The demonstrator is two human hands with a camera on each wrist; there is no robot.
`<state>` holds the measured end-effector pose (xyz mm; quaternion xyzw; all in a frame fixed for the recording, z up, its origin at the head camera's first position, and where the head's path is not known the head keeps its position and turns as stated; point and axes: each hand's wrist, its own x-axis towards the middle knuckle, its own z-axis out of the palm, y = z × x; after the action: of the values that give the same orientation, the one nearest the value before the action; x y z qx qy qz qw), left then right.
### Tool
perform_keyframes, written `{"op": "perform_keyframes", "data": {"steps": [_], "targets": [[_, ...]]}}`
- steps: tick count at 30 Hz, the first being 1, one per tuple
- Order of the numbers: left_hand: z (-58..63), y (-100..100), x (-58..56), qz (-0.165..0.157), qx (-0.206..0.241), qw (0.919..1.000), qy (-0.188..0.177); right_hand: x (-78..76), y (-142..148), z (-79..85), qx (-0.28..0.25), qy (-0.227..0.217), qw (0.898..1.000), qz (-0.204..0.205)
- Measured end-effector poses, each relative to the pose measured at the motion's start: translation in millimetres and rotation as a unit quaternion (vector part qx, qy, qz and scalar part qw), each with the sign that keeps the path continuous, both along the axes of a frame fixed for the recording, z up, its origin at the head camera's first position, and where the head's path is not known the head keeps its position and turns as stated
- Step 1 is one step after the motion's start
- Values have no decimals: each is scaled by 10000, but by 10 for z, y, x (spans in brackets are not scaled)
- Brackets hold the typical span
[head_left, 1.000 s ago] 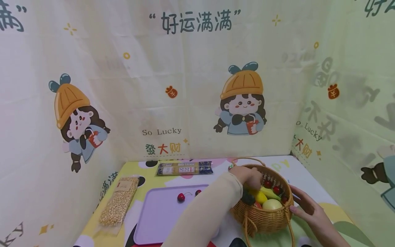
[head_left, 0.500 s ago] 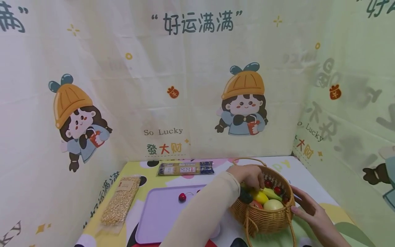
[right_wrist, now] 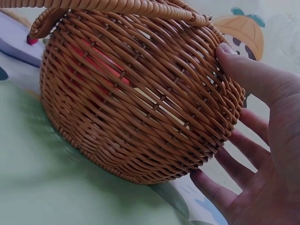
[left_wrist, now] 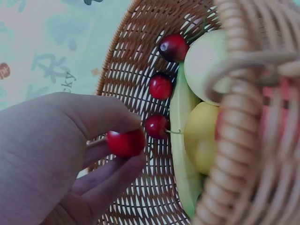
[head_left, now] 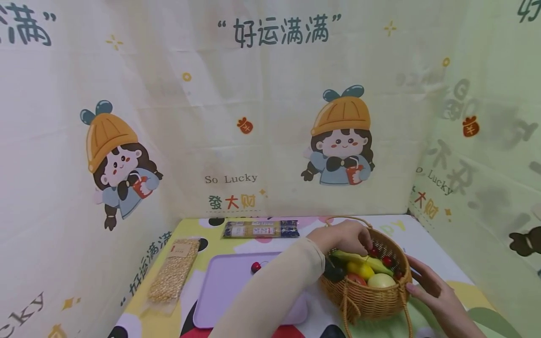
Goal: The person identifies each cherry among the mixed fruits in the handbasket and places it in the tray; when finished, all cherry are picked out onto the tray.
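Note:
My left hand (head_left: 344, 237) is over the far side of the wicker basket (head_left: 372, 303). In the left wrist view its thumb and fingertips pinch a red cherry (left_wrist: 126, 143) beside the inner wall. Another cherry (left_wrist: 156, 126) with a stem lies just past the fingertips, and two more sit farther along the wall. A green-yellow banana (left_wrist: 185, 140), a yellow lemon (left_wrist: 201, 136) and a pale round fruit (head_left: 381, 280) lie together in the basket. My right hand (head_left: 433, 286) touches the basket's right side, its fingers spread along the weave and its thumb near the rim.
A lilac tray (head_left: 220, 291) holds a cherry (head_left: 256, 267), partly covered by my left sleeve (head_left: 274, 286). Noodle packets (head_left: 260, 229) lie at the back. A bag of pale kernels (head_left: 174, 272) is at the left. The basket's rope handle (head_left: 348, 218) drops behind it.
My left hand has risen a little and moved right over the basket, uncovering more of the fruit at its left. My right hand stays on the basket's side. The head view has shifted slightly.

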<state>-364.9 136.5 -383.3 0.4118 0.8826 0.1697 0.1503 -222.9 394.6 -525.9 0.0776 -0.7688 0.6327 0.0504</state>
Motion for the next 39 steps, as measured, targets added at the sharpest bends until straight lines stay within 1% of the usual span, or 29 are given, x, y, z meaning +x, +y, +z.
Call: {"op": "perform_keyframes", "data": {"steps": [3,8,12,15,18,20,22,25,27,29,31,34,36,38,39], "targets": [[-7,-58,16,-63,105,9997,232,-10,1,-14,-39,28,10000,75],[-3,-195,108,-175,594,9974,363,-4,7,-12,103,-43,9999,51],[3,-337,224,-253,995,9942,334,-6,19,-9,155,-161,9997,-11],[-6,-457,294,-281,1359,9902,166,-11,18,-12,110,-181,9998,-22],[-5,-574,356,-262,1813,9830,-79,-5,17,-13,82,-157,9998,-19],[16,-656,399,-202,2101,9771,-265,0,17,-12,73,-141,9999,-15],[52,-749,437,-194,2350,9712,-341,3,15,-10,20,-149,9999,-8],[127,-919,503,-219,2658,9634,-281,1,10,-11,-36,-173,9998,26],[177,-1049,552,-286,2873,9573,-171,0,6,-15,-41,-175,9998,46],[215,-1190,600,-300,3136,9490,-135,2,1,-15,-52,-155,9998,57],[239,-1343,646,-267,3414,9393,-196,6,-6,-15,-72,-116,9999,78],[242,-1586,705,-75,3671,9300,-189,10,-19,-11,-122,-37,9999,115],[222,-1758,744,132,3702,9287,-167,14,-23,-10,-146,10,9998,133],[178,-1934,771,341,3672,9294,-109,20,-24,-9,-170,56,9997,151],[144,-2026,777,433,3690,9283,-112,22,-21,-12,-182,86,9996,177]]}}
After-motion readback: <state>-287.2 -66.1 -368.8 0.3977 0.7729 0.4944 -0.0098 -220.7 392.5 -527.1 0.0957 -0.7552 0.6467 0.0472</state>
